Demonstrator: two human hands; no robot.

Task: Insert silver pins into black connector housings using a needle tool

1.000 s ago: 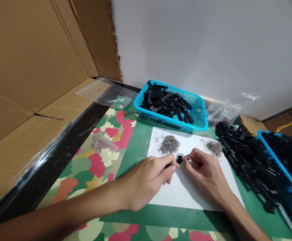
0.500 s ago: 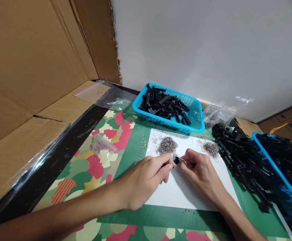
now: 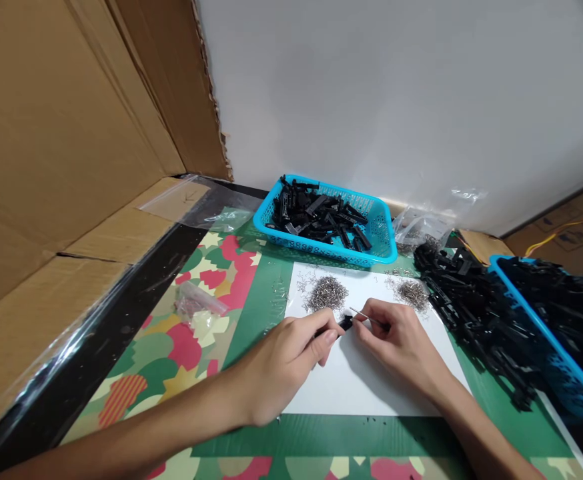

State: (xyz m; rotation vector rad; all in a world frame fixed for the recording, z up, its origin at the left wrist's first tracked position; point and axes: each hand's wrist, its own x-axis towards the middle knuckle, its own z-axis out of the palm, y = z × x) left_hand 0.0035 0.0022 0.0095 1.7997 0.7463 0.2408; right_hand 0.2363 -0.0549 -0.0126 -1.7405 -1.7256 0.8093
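Note:
My left hand (image 3: 284,360) pinches a small black plastic part (image 3: 344,324) over a white sheet of paper (image 3: 371,380). My right hand (image 3: 396,343) is closed on a thin metal tool (image 3: 359,313), its tip close to the black part. Two heaps of small metal pins lie on the paper beyond the hands, the left pin heap (image 3: 325,293) and the right pin heap (image 3: 411,291). The paper rests on a green cutting mat (image 3: 266,293).
A blue basket (image 3: 386,233) of black parts stands behind the paper. A loose pile of black parts (image 3: 476,313) and a second blue basket (image 3: 556,360) lie at the right. Cardboard walls (image 3: 71,133) rise at the left. Small plastic bags (image 3: 196,303) lie on the patterned mat.
The view has drifted, so everything sits a little left and lower in the frame. Both hands keep the same grip on the black part and the tool.

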